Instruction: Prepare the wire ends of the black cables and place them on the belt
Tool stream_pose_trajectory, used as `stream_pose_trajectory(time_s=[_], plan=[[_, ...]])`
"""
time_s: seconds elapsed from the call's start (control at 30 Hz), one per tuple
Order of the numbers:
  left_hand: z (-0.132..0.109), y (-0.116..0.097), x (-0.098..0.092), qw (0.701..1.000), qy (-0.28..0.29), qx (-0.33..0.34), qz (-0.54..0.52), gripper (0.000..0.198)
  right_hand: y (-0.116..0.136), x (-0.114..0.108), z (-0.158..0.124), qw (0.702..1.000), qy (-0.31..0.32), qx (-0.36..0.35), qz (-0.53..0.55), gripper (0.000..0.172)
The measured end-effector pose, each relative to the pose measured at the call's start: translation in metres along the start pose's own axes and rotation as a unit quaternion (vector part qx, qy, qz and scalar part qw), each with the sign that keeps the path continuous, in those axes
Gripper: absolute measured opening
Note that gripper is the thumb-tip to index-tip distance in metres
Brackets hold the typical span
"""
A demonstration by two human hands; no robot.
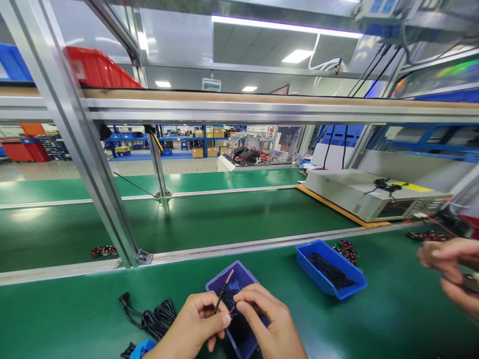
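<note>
My left hand point(198, 319) is closed on a thin black cable point(217, 303) whose red and yellow wire ends stick up above the fingers. Close beside it, my right hand point(270, 315) pinches a small dark piece at the fingertips, too small to name. Between the fingertips a bit of reddish wire shows. Both hands are over a purple bin point(245, 271) with more black cables inside. A blue band point(142, 347) is around my left wrist.
A coiled black power cord point(159, 319) lies left. To the right are a blue bin point(325, 286) of black strips, small black-and-red round parts point(346, 249), and a grey instrument point(348, 192). A co-worker's hands point(454, 269) are at far right. A metal post point(93, 159) stands left.
</note>
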State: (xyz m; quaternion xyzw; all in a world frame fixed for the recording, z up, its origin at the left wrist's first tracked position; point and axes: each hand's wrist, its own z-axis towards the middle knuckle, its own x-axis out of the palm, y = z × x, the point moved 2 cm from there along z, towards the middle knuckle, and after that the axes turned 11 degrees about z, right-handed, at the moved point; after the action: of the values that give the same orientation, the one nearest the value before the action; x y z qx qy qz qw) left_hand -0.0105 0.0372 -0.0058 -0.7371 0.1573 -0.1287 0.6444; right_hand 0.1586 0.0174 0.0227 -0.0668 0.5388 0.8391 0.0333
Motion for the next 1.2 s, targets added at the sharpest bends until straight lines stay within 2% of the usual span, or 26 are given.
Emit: stream_pose_trajectory(time_s=[0.2,0.4,0.57,0.7,0.83,1.0,1.1,1.2], plan=[[0.003,0.008,-0.001,1.0,-0.006,0.015,0.024,0.048,0.002,-0.001,-0.001,0.999,0.028,-0.013,-0.024,0.02],[0.001,0.006,-0.003,0.997,-0.032,0.035,0.061,0.045,0.001,-0.004,-0.002,0.992,0.034,-0.081,-0.086,0.017],[0.001,0.003,-0.006,0.995,-0.022,0.039,0.093,0.037,-0.001,-0.003,0.001,0.998,0.039,-0.007,-0.05,0.019],[0.001,0.002,-0.005,0.996,-0.019,0.027,0.08,0.038,0.002,-0.002,0.0,0.998,0.046,0.003,-0.036,0.018],[0.001,0.001,-0.001,0.999,-0.025,0.008,0.022,0.044,0.003,-0.006,0.001,1.0,-0.01,0.013,0.01,0.015],[-0.001,-0.002,0.001,1.0,-0.018,-0.003,-0.001,0.046,-0.007,-0.002,-0.001,0.989,-0.055,0.105,0.087,0.034],[-0.001,-0.003,0.001,1.0,-0.014,-0.005,-0.005,0.046,-0.008,0.003,-0.001,0.991,-0.06,0.09,0.082,0.041],[-0.001,-0.003,0.001,1.0,-0.01,-0.005,-0.001,0.047,-0.007,0.004,-0.001,0.993,-0.049,0.077,0.073,0.037]])
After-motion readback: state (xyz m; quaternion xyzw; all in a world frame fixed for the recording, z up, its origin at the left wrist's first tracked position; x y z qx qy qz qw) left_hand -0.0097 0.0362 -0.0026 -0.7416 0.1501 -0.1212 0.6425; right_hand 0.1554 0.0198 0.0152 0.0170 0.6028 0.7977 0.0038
